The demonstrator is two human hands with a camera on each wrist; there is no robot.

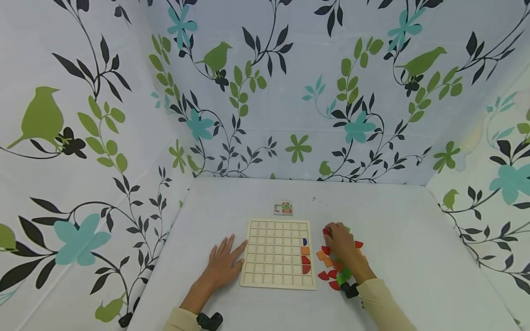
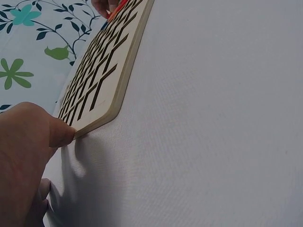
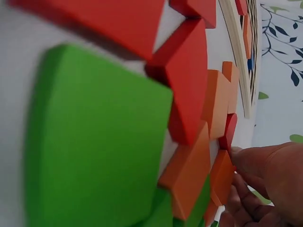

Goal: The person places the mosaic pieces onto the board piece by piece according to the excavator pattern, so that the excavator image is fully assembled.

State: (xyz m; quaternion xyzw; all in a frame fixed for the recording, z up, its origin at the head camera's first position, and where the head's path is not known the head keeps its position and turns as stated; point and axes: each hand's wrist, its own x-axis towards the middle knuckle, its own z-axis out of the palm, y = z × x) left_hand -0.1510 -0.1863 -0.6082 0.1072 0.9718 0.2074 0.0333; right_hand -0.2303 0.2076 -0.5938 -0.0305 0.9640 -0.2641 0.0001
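A pale wooden grid board (image 1: 277, 286) lies on the table. Its right column holds a blue rounded piece (image 1: 305, 242), an orange square (image 1: 305, 250) and red curved pieces (image 1: 306, 269). My left hand (image 1: 222, 267) rests on the table with fingers spread, its thumb touching the board's edge (image 2: 75, 135). To the right of the board, my right hand (image 1: 341, 242) pinches a red curved piece (image 1: 326, 232) between thumb and fingers, over a scattered pile. In the right wrist view, that hand (image 3: 277, 177) mostly hides the piece.
Loose pieces surround my right hand: red wedges (image 1: 334, 285), orange squares (image 1: 321, 255) and green blocks (image 3: 99, 142). A small picture card (image 1: 283, 208) lies beyond the board. Patterned cloth (image 1: 256, 115) hangs behind the white table (image 1: 397, 220).
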